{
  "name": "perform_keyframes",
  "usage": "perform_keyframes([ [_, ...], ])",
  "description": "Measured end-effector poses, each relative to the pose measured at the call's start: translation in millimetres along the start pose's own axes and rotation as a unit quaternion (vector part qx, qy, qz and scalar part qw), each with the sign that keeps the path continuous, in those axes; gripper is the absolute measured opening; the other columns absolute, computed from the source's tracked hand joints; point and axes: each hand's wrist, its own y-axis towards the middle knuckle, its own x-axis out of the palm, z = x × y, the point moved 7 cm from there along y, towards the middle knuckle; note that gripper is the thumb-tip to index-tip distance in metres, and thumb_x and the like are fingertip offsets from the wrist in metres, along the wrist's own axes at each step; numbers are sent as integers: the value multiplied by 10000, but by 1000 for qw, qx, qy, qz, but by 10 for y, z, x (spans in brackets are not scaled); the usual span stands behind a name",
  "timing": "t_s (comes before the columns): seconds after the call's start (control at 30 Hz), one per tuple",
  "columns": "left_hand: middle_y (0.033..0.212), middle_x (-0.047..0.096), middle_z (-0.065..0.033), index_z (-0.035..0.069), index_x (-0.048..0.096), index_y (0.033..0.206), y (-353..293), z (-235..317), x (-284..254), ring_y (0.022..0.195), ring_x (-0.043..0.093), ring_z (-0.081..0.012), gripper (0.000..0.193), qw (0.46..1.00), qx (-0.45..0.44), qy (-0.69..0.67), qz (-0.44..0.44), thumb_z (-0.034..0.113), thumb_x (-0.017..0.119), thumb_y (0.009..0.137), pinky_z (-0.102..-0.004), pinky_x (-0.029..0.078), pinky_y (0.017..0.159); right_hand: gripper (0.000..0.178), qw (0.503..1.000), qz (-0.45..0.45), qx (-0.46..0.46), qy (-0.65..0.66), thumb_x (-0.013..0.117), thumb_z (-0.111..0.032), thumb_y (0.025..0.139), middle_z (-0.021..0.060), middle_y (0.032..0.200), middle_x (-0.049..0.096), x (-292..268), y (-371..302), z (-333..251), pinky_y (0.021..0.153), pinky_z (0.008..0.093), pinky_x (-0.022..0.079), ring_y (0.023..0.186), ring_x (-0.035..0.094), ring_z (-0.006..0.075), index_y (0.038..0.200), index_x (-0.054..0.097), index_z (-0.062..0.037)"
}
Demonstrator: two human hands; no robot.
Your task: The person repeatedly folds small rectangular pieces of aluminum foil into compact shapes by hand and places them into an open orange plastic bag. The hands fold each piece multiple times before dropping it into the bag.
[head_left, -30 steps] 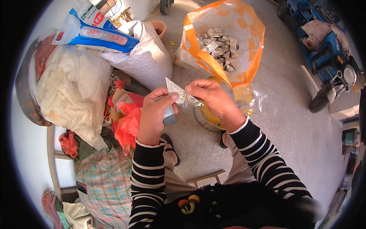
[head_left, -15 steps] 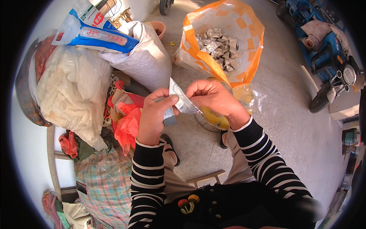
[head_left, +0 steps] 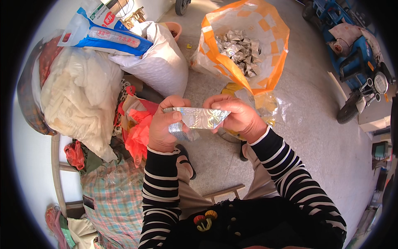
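Between my two hands a folded piece of silver foil paper [head_left: 200, 118] is stretched sideways, its patterned face turned up and its right end slanted. My left hand [head_left: 166, 124] pinches the left end, thumb on top. More silver sheets [head_left: 179, 130] are tucked under that hand's fingers. My right hand [head_left: 240, 115] grips the right end between thumb and fingers. Beyond my hands stands a wide plastic bag with an orange rim [head_left: 271, 85], holding a heap of folded silver foil pieces [head_left: 238, 49].
A full white sack [head_left: 159, 62] and a blue-and-white bag [head_left: 118, 39] stand at far left, near pale bundled cloth [head_left: 78, 95]. Red plastic bags [head_left: 140, 133] lie beside my left wrist. A blue three-wheeled vehicle [head_left: 356, 62] is parked at right. A wooden stool bar [head_left: 224, 192] shows below.
The silver foil paper has gone from an upright, slanted fold to a level strip. My right hand has shifted slightly down and now holds its right end.
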Motion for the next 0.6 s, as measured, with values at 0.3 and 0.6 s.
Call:
perform_keyframes([
  [0.3,734,541,-58,40,590,840,15,41,-41,601,553,-193,216,998,26,-25,53,226,700,842,-334,480,496,225,989,62,-105,-87,693,-217,864,64,811,628,-187,-15,-151,669,306,486,708,592,173,980,633,-34],
  [0.6,799,591,-79,45,535,785,42,-106,-86,634,535,-170,270,997,14,-35,63,267,635,902,-316,438,586,179,991,75,-92,-58,709,-227,858,1,738,583,-202,34,-95,629,277,446,648,527,112,893,629,-71],
])
